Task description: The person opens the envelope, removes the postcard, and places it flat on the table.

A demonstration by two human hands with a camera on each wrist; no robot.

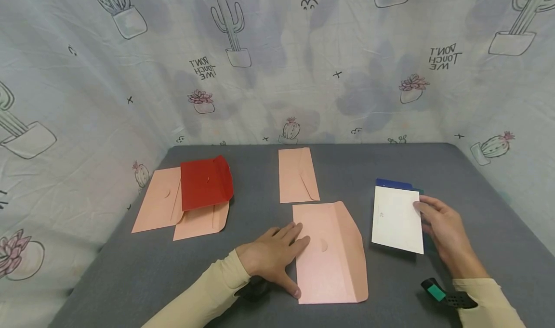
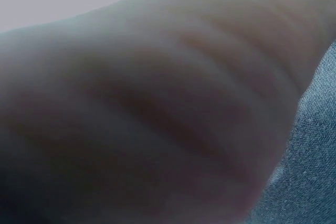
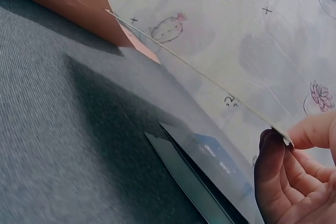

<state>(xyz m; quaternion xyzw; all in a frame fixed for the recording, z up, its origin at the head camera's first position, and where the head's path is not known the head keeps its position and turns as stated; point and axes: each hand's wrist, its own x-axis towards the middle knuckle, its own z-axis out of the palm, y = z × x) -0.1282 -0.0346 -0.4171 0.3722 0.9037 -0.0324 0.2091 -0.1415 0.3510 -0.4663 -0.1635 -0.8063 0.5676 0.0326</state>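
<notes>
My right hand (image 1: 446,234) pinches a white card (image 1: 396,217) by its right edge, thumb on one face and fingers behind. In the right wrist view the card (image 3: 210,77) shows edge-on, raised over the table with a shadow beneath. Under it lie a blue card (image 1: 392,183) and a dark green card (image 3: 191,182). My left hand (image 1: 273,255) rests with spread fingers on the left edge of a pink envelope (image 1: 325,270), whose flap stands open to the right. The left wrist view shows only blurred skin and some table.
Behind the open envelope lies another pink envelope (image 1: 297,174). At the left, a red envelope (image 1: 204,183) overlaps two pink envelopes, one further left (image 1: 158,198) and one nearer me (image 1: 201,224). A cactus-print cloth (image 1: 269,87) borders the grey table (image 1: 256,174).
</notes>
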